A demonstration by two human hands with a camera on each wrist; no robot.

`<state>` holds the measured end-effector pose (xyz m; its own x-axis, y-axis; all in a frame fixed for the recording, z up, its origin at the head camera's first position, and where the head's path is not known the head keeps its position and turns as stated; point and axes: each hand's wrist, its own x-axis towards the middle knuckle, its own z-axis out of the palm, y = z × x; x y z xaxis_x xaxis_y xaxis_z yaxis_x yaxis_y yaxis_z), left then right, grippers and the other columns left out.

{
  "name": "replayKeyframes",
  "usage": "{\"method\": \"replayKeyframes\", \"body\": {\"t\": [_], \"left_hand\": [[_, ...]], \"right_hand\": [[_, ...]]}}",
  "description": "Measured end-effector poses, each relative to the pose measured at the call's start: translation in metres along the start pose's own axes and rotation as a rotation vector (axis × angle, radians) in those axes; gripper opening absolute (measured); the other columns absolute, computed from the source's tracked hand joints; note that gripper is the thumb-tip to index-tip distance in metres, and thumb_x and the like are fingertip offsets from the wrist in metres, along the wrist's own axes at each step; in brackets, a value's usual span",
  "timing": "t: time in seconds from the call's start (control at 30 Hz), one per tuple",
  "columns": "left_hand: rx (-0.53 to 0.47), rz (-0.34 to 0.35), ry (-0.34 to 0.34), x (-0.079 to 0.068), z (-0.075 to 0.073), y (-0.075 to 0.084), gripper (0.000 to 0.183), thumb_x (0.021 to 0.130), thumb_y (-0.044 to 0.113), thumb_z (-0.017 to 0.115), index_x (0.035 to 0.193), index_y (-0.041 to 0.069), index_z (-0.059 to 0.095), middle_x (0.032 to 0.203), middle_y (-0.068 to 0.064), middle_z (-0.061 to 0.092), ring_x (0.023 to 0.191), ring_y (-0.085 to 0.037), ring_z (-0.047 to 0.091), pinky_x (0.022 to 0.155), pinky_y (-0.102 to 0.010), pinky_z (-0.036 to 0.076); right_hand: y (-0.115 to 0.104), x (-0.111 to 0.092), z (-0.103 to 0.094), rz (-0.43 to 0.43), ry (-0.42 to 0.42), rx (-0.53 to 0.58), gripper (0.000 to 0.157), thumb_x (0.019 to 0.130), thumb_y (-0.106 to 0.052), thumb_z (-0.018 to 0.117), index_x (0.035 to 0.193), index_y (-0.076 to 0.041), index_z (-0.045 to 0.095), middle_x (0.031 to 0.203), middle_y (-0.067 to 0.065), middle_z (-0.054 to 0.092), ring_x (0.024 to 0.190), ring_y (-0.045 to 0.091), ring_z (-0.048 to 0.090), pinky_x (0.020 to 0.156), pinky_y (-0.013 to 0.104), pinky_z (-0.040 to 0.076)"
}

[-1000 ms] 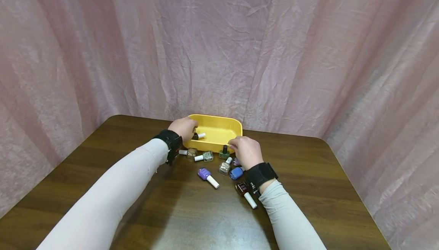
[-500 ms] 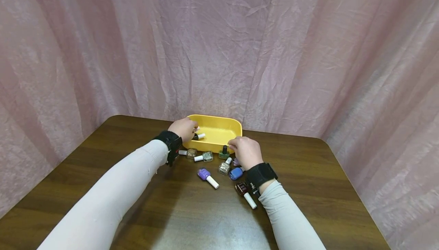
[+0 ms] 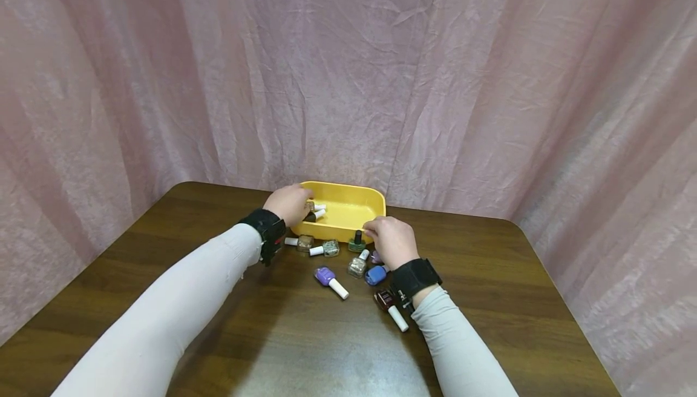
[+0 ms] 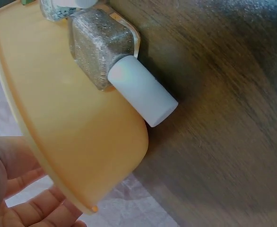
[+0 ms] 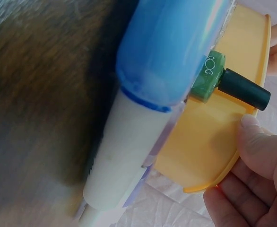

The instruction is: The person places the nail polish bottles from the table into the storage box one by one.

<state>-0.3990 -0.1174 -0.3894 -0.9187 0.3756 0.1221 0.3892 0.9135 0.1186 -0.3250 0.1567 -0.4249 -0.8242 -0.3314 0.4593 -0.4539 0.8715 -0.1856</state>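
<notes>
A yellow plastic tray (image 3: 362, 209) stands at the back of the table. My left hand (image 3: 290, 203) reaches over its left end, fingers loose and partly hidden behind the rim in the left wrist view. Inside, close to those fingers, lie two nail polish bottles with white caps, one of them dark (image 3: 310, 217). At the tray's front right corner my right hand (image 3: 391, 241) grips the rim, thumb on one side and fingers (image 5: 242, 189) curled round the other. A green nail polish bottle (image 5: 207, 78) with a black cap stands against the tray's front wall, beside the right thumb.
Several nail polish bottles lie before the tray: a brown glittery one (image 4: 100, 45), a silvery green one (image 3: 330, 248), a clear glittery one (image 3: 356, 267), a blue one (image 3: 375, 275), a purple one (image 3: 324, 275) and a dark red one (image 3: 384, 299). A pink curtain (image 3: 348, 82) hangs behind the table.
My left hand has let go of a white-capped nail polish bottle inside the tray and drawn back slightly to the left. The right hand keeps its place on the rim.
</notes>
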Motion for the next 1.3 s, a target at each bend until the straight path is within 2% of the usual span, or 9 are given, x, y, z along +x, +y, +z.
{"method": "replayKeyframes", "body": {"t": [0.23, 0.53, 0.77, 1.03, 1.17, 1.3], "left_hand": [[0.009, 0.029, 0.048, -0.009, -0.003, -0.001, 0.035, 0.108, 0.021, 0.072, 0.138, 0.004, 0.074, 0.13, -0.017, 0.075, 0.119, -0.036, 0.071, 0.103, -0.052, 0.057], [-0.004, 0.039, 0.081, -0.029, -0.011, 0.003, 0.041, 0.112, 0.028, 0.066, 0.143, 0.003, 0.071, 0.137, -0.018, 0.073, 0.125, -0.039, 0.069, 0.108, -0.054, 0.054], [0.024, 0.067, 0.103, -0.042, -0.014, 0.007, 0.046, 0.107, 0.025, 0.074, 0.145, -0.001, 0.068, 0.141, -0.02, 0.071, 0.131, -0.039, 0.067, 0.114, -0.053, 0.05], [0.045, 0.104, 0.143, -0.053, -0.016, 0.01, 0.05, 0.105, 0.026, 0.078, 0.145, -0.002, 0.067, 0.14, -0.019, 0.072, 0.129, -0.038, 0.068, 0.113, -0.052, 0.051], [0.044, 0.138, 0.184, -0.061, -0.017, 0.011, 0.049, 0.103, 0.025, 0.08, 0.143, -0.001, 0.068, 0.138, -0.018, 0.072, 0.126, -0.038, 0.069, 0.109, -0.053, 0.053], [0.049, 0.205, 0.237, -0.07, -0.014, 0.013, 0.045, 0.102, 0.024, 0.082, 0.138, 0.001, 0.071, 0.131, -0.017, 0.073, 0.12, -0.037, 0.071, 0.106, -0.053, 0.055]], "right_hand": [[-0.001, 0.0, 0.0, -0.005, 0.005, 0.0, 0.007, 0.099, -0.018, 0.083, 0.104, -0.016, 0.087, 0.098, 0.002, 0.081, 0.09, 0.024, 0.076, 0.078, 0.047, 0.062], [0.0, 0.0, 0.001, -0.004, 0.006, -0.002, 0.007, 0.099, -0.018, 0.083, 0.104, -0.016, 0.087, 0.098, 0.002, 0.081, 0.09, 0.024, 0.076, 0.078, 0.047, 0.062], [0.001, 0.001, 0.002, -0.004, 0.005, -0.002, 0.008, 0.099, -0.018, 0.083, 0.105, -0.016, 0.087, 0.098, 0.002, 0.081, 0.09, 0.024, 0.077, 0.078, 0.047, 0.062], [0.002, 0.0, 0.002, -0.005, 0.004, 0.007, 0.007, 0.098, -0.017, 0.084, 0.104, -0.015, 0.087, 0.099, 0.002, 0.082, 0.091, 0.024, 0.077, 0.079, 0.046, 0.062], [0.002, 0.0, 0.002, -0.006, 0.007, 0.005, 0.007, 0.098, -0.017, 0.084, 0.104, -0.015, 0.087, 0.099, 0.002, 0.082, 0.091, 0.024, 0.077, 0.079, 0.046, 0.062], [0.003, 0.0, 0.003, -0.009, 0.008, 0.007, 0.007, 0.098, -0.017, 0.084, 0.104, -0.015, 0.087, 0.099, 0.002, 0.082, 0.092, 0.024, 0.077, 0.079, 0.046, 0.062]]}}
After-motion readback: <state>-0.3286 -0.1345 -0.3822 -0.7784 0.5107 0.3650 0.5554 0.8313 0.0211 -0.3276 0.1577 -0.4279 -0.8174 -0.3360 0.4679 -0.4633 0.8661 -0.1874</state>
